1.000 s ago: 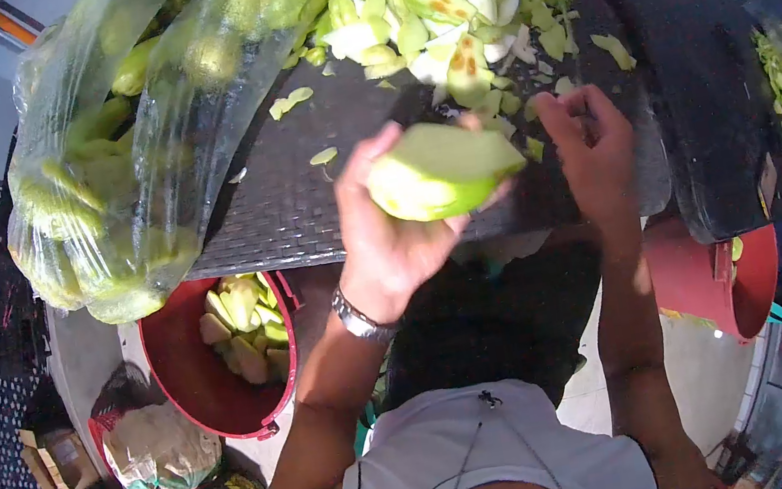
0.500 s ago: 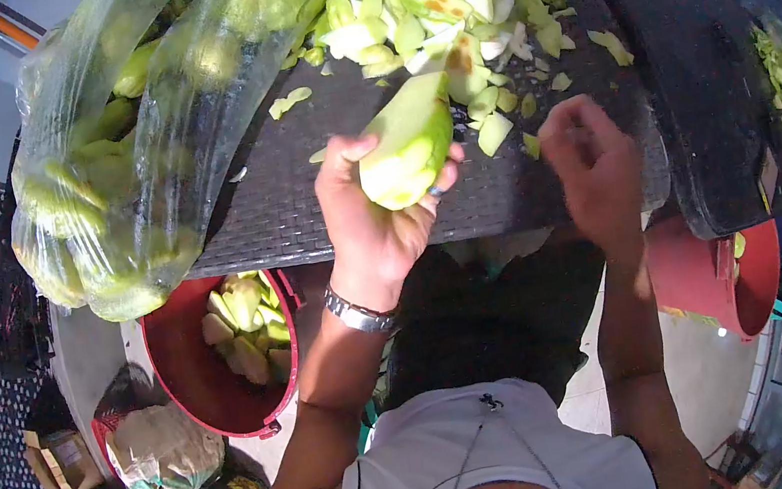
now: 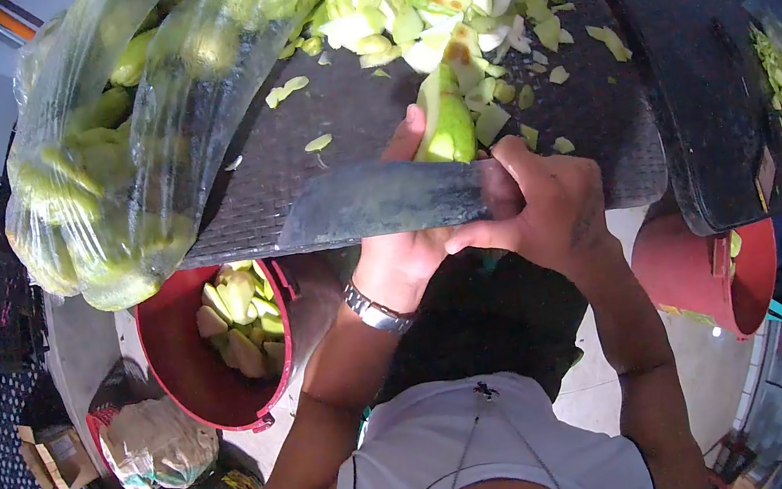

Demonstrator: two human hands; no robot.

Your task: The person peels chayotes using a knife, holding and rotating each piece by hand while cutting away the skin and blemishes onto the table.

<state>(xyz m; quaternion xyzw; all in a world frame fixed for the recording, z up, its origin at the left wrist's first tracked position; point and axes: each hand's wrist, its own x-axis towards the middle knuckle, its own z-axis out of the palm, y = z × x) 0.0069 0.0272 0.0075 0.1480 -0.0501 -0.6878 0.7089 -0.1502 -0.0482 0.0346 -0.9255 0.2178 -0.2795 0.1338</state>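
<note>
My left hand is closed around a partly peeled, pear-shaped green chayote, its narrow end pointing away from me. My right hand grips a wide-bladed knife, its fingers wrapped near the blade's right end. The blade lies crosswise over my left palm at the chayote's near end, hiding part of that hand. Whether the edge touches the chayote, I cannot tell. Just beyond both hands, a heap of pale green peels and cut bits covers the far part of the dark woven tabletop.
A clear plastic bag of whole chayotes hangs over the table's left edge. Below it stands a red bucket holding peeled pieces. Another red bucket is at right, under a dark chair back. A stuffed sack sits lower left.
The chayote has turned more upright and sits lower in my left hand. My right hand has come left to meet it, and the knife blade now shows broadside across the left palm.
</note>
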